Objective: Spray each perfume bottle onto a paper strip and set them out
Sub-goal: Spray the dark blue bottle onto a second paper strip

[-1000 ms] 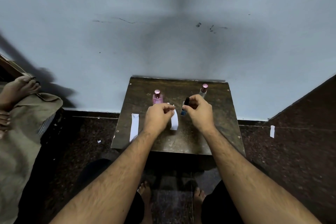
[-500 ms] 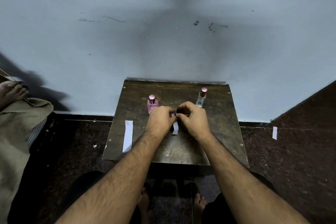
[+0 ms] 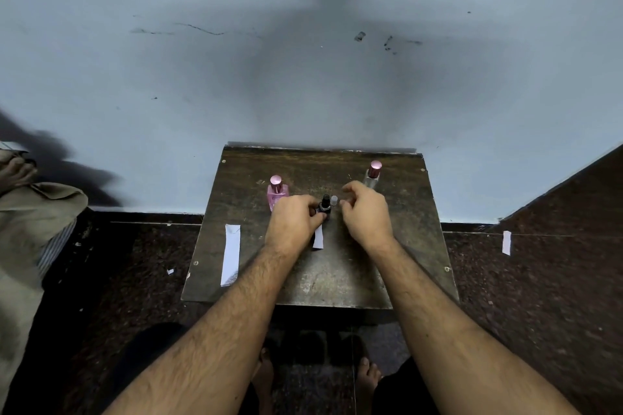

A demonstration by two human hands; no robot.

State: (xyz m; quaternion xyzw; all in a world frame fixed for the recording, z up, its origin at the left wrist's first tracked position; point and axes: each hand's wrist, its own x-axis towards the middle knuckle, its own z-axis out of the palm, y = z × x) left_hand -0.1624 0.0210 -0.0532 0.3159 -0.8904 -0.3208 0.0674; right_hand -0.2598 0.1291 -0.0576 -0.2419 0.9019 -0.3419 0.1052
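Observation:
A small black perfume bottle [image 3: 324,204] stands uncapped at the middle of the dark wooden table [image 3: 337,283]. My left hand [image 3: 292,224] grips its base. A white paper strip [image 3: 318,240] lies on the table, partly under that hand. A small clear cap [image 3: 334,200] stands just right of the bottle. My right hand [image 3: 365,216] hovers beside the cap with its fingers loosely apart and nothing in them. A pink bottle [image 3: 277,193] stands at the back left and a clear bottle with a pink cap [image 3: 373,174] at the back right.
Another white strip [image 3: 231,254] lies along the table's left edge. The table backs onto a pale blue wall. On the dark floor lies a paper piece [image 3: 506,242] at the right. Another person's foot [image 3: 17,172] and beige cloth [image 3: 33,219] are at the left.
The hands met over the black bottle, then parted. The bottle now stands on the table under my left hand, the cap is off beside it, and my right hand has let go.

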